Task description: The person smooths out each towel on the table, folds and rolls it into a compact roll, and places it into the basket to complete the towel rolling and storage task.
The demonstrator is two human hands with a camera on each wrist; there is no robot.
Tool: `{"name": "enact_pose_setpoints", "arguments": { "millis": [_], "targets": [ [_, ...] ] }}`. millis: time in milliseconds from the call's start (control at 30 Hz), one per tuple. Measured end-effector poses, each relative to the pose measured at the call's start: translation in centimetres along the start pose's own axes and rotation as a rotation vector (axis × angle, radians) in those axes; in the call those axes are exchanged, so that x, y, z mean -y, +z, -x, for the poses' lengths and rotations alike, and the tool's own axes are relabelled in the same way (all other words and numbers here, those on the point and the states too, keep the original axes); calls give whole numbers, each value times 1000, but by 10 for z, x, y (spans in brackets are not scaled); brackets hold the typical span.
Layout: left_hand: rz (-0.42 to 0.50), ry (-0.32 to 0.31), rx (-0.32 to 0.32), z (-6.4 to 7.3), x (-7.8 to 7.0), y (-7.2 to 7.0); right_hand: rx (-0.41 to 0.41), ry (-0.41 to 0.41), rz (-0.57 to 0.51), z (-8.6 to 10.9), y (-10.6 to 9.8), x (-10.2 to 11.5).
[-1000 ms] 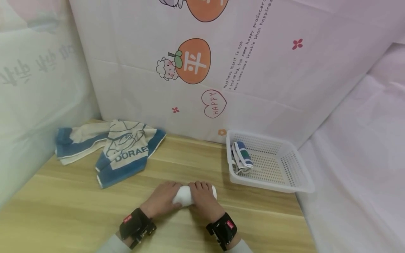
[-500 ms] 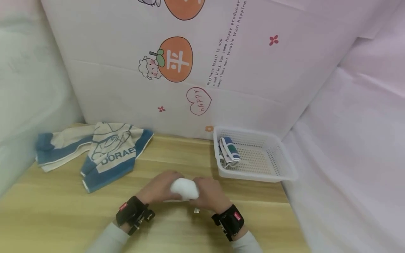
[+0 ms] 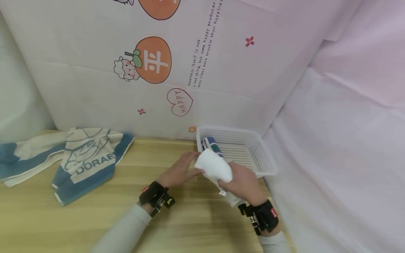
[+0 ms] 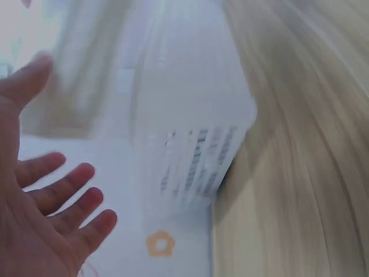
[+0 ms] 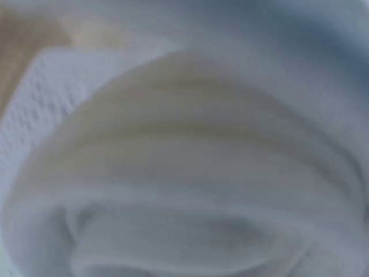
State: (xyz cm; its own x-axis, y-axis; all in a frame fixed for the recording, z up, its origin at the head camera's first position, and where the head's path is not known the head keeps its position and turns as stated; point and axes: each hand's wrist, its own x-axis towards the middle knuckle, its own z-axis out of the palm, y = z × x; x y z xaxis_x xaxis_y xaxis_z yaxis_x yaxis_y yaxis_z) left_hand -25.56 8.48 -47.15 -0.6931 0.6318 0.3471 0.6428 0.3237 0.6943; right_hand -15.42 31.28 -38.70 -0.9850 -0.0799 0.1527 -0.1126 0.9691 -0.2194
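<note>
My right hand grips a rolled white towel, which is lifted over the near left part of the white plastic basket. A small tag hangs from the roll's underside. In the right wrist view the towel's coiled layers fill most of the picture. My left hand is beside the roll's left end, and the left wrist view shows its fingers spread and relaxed. Behind the white roll lies a blue, green and white rolled towel inside the basket, partly hidden.
A blue and cream towel with lettering lies spread at the left of the wooden table. A printed white sheet stands behind the table, and plain white cloth hangs along the right side.
The white rolled towel has gone from the table, between both hands, up and right to the basket in my right hand. My left hand has let go. The view has turned right.
</note>
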Motion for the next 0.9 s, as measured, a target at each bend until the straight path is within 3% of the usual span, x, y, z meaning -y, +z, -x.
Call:
{"name": "enact_pose_setpoints", "arguments": {
  "millis": [200, 400, 533, 700, 900],
  "targets": [
    [-119, 78, 48, -19, 8, 10, -1, 131, -117, -33, -34, -31],
    [-181, 86, 101, -24, 12, 17, 59, 183, -168, -88, -39, -60],
    [-263, 109, 88, -24, 9, 23, 108, 241, -157, -122, -27, -79],
    [-347, 168, 103, -29, 1, 32, 166, 304, -96, -151, 1, -111],
    [-383, 167, 121, -40, 1, 34, 314, 350, -24, -184, 35, -143]
  ]
}}
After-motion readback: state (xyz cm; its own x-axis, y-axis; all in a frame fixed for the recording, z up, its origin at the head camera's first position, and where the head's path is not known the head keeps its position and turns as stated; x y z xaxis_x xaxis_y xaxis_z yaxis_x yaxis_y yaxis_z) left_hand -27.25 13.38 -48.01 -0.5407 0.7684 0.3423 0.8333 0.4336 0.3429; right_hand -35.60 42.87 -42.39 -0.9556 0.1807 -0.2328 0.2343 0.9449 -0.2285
